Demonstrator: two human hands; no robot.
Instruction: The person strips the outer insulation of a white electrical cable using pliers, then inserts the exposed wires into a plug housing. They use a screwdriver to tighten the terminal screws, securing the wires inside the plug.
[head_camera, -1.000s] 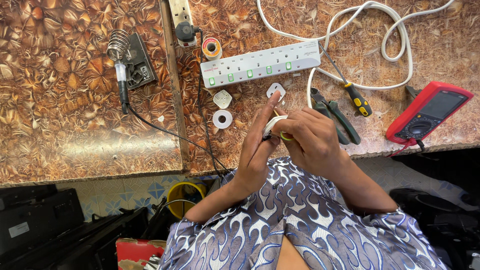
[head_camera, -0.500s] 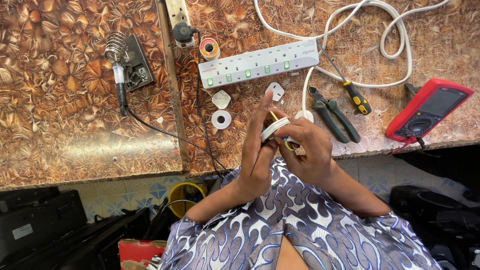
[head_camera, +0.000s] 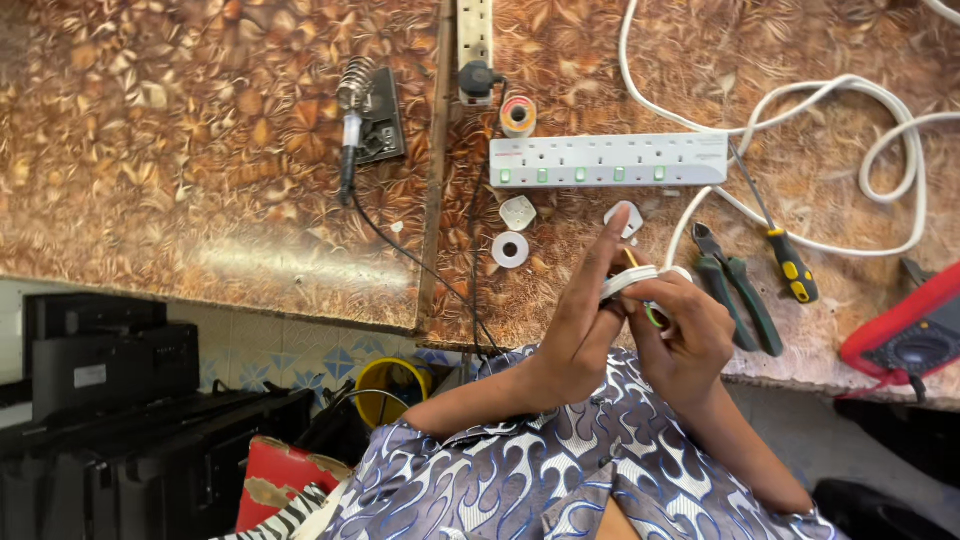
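On the left half of the bench (head_camera: 200, 200) a soldering iron (head_camera: 350, 130) rests in its stand (head_camera: 380, 125), its black lead trailing down toward the edge. Next come a solder spool (head_camera: 517, 115), a white plug cover (head_camera: 517, 212) and a roll of white tape (head_camera: 510, 249), all lying loose below the end of the power strip (head_camera: 610, 160). Just in front of these, above the bench edge, the left hand (head_camera: 580, 330) is closed around the end of the white cable (head_camera: 632, 281), forefinger standing straight up; bared cores, one yellowish and one green, show at the cut end. The right hand (head_camera: 685, 335) pinches those cores with its fingertips, touching the left hand. The cable looks light and springy, its sheath smooth enough to slip, so a hold close behind the stripped end seems best; the thin cores will likely bend easily and could fray or snap if twisted hard. A white plug base (head_camera: 627, 217) lies just beyond the raised finger. Further right sit pliers (head_camera: 740, 295), a screwdriver (head_camera: 785, 262), cable loops and a red multimeter (head_camera: 905, 335).
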